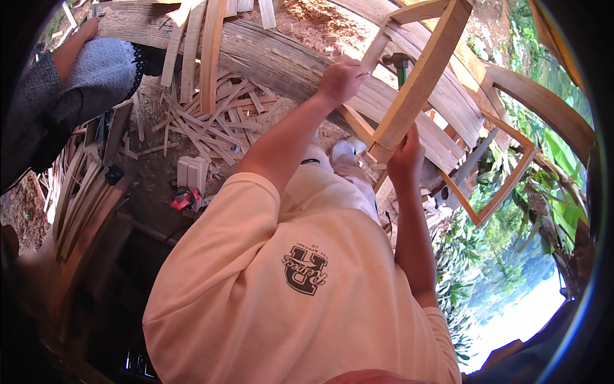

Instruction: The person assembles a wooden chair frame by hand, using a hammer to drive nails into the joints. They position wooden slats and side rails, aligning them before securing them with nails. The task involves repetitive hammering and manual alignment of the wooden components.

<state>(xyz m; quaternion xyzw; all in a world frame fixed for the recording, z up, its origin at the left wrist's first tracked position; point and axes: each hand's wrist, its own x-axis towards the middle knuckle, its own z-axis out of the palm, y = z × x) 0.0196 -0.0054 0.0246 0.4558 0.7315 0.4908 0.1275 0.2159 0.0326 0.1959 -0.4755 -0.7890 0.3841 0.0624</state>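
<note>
A long weathered plank [268,54] runs across the upper part of the view. Below it lies a heap of thin wood offcuts [211,121], and several slats [192,51] lean across it. Further below the plank stand pale wooden blocks [192,171] with a small red tool [184,198] just beside them. Another person's patterned sleeve [96,70] sits at the plank's left end. Beyond its right end, green foliage [563,166] shows.

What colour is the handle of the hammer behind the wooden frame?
Green, seen in the head view: hammer behind the wooden frame.
</note>
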